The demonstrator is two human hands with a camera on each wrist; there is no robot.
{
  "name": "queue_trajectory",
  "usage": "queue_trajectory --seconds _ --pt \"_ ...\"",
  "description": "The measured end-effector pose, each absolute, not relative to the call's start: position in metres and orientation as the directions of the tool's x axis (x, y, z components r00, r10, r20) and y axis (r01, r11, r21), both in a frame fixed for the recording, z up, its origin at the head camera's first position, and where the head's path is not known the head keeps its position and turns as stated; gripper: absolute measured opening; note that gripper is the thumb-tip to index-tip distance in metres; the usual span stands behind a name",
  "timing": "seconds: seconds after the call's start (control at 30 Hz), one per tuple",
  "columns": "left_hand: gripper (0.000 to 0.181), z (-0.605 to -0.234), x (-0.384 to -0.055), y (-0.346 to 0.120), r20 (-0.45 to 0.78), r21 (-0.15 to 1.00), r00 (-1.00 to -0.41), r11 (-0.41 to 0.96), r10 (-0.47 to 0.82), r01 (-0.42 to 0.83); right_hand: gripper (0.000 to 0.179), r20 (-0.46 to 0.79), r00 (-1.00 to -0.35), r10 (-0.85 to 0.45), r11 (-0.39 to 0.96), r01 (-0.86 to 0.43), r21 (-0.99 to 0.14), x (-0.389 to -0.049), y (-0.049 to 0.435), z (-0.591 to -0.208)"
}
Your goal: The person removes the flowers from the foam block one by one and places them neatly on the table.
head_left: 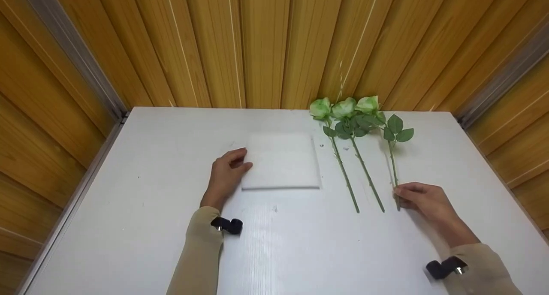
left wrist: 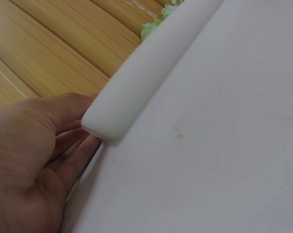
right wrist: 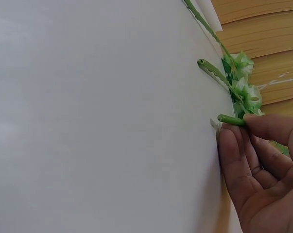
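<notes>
A flat white square pad (head_left: 281,161), perhaps foam, lies on the white table. Beside its left edge is my left hand (head_left: 226,175), thumb and fingers extended to touch the edge. The left wrist view shows the pad's thick, soft-looking side (left wrist: 136,82) against those fingertips. To the right, my right hand (head_left: 424,200) pinches the lower stem of a pale green rose (head_left: 367,104) between thumb and fingers. Its cut stem end (right wrist: 229,119) pokes out past the thumb in the right wrist view. Two more roses, a middle one (head_left: 344,108) and a left one (head_left: 320,109), lie alongside.
Wood-patterned panels (head_left: 266,46) rise behind the table (head_left: 128,226) and at both sides. The rose heads lie close to the table's back edge, their leaves overlapping. Small dark marks dot the tabletop. Each sleeve carries a black wrist camera.
</notes>
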State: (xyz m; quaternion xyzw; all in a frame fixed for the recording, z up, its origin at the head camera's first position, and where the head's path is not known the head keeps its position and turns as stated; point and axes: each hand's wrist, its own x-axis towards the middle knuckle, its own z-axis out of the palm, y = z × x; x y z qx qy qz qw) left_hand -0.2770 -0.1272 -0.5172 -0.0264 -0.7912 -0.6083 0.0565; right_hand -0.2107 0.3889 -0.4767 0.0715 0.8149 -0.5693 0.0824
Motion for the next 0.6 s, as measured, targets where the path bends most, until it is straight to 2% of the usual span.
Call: queue_trajectory --seconds 0.4,0.6 --pt "0.045 -0.5187 -0.2781 -0.1287 0.111 0.959 -0.994 0.265 -0.023 0.101 0.045 -0.199 -0.979 0.05 0.457 0.2 -0.867 -0.2102 0.3872 -0.4746" --pt "0.047 -0.52 -0.2795 -0.1296 0.105 0.962 -0.994 0.257 -0.015 0.097 0.044 -0.158 -0.983 0.088 0.514 0.181 -0.839 -0.2097 0.385 -0.475"
